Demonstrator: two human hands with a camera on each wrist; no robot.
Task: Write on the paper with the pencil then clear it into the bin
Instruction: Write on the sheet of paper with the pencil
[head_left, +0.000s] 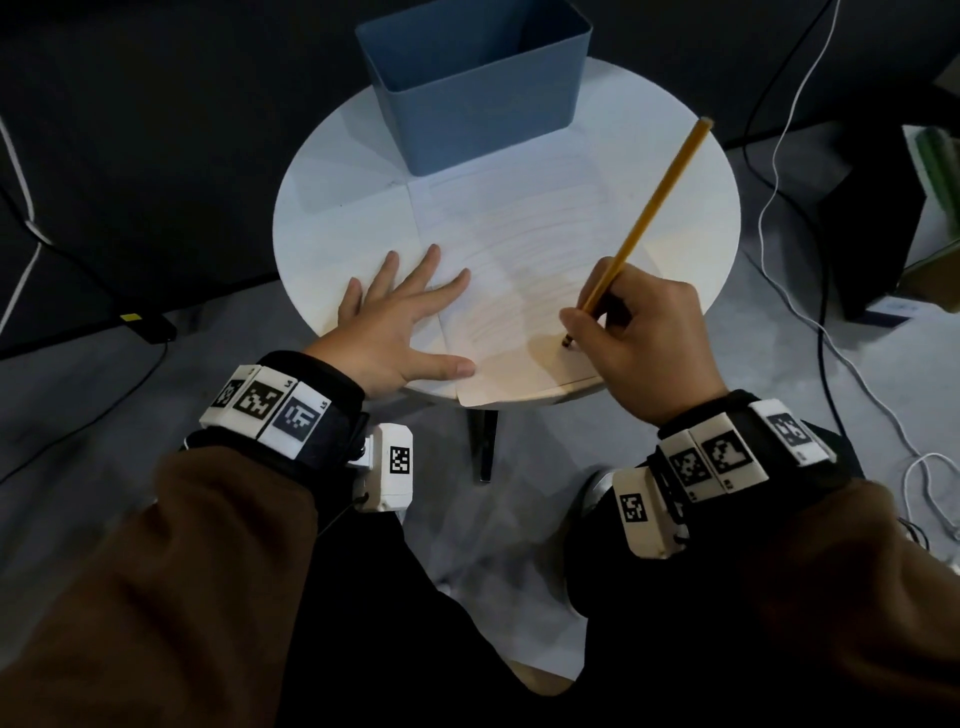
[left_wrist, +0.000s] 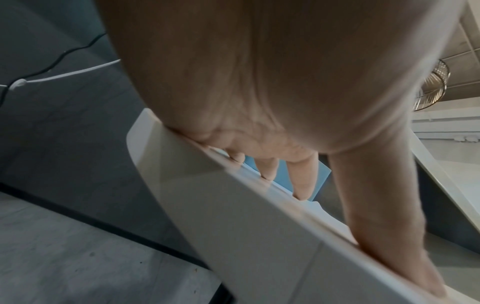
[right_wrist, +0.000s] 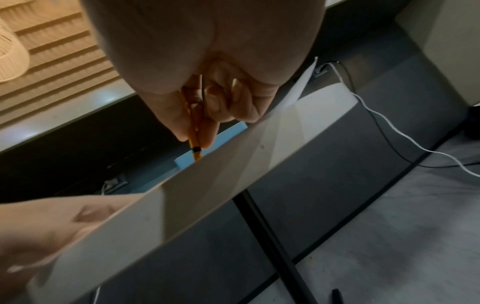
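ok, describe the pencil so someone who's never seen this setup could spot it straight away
Find the round white table with the blue bin at its far edge and a sheet of paper in front of the bin. At the paper's near right corner, the right hand grips the pencil, tip down on the sheet. It is the only long, thin, yellow thing there, slanting up and away to the right.

On the table (head_left: 332, 218), the bin (head_left: 475, 98) stands behind the paper (head_left: 524, 249), between left hand (head_left: 400, 322) and right hand (head_left: 644, 338).

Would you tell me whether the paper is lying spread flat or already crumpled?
Spread flat. The paper lies open on the round table, the left hand pressing its edge with straight fingers.
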